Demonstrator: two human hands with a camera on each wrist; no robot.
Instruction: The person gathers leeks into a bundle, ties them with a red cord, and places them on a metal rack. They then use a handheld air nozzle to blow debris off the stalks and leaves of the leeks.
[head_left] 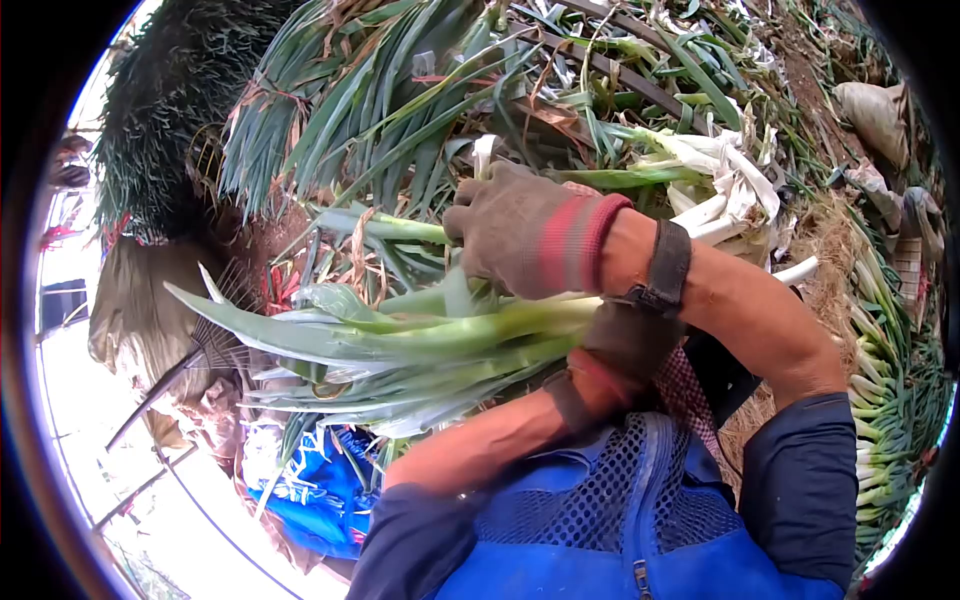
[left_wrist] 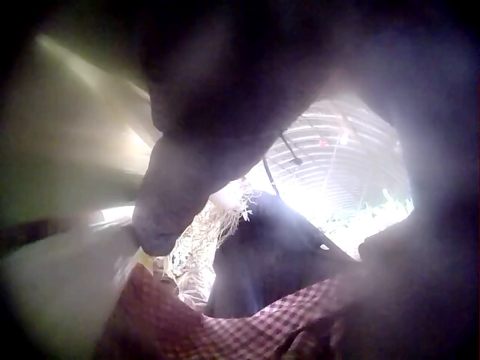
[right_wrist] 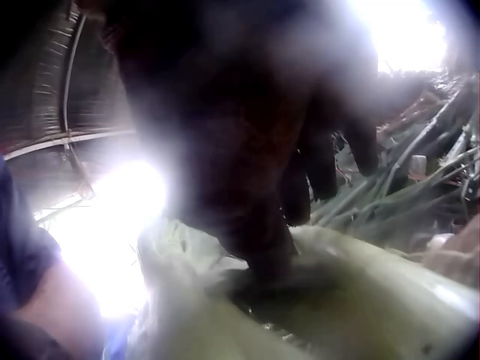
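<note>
Leek bundle is up off the ground and lying across my front, leaves fanning out to the left and the pale stalk ends tucked in near my body. My right hand, in a grey glove, sits on top with the fingers curled down over the stalks and clamped on them. My left hand is underneath at the stalk end, right by the checked cloth. Its fingers are hidden behind the bundle and that wrist view is a blur, so I honestly can't tell how tightly they're closed. I'd say this is the gather-and-square-up stage: the loose stalks are being pulled into one tidy armful. Whatever comes next probably needs both hands to hold firm so nothing slides out of the middle, plus the stalk ends kept level with each other. There's no counter here, it's all ground-level work. A big heap of leaves is piled on the far side, dry straw covers the ground to the right, and a row of trimmed stalks lies along the right edge. A blue bag sits near on the left, and a pale sack is far right. Overhead looks like an arched roof with ribs, and strong daylight is coming in from the left.
</note>
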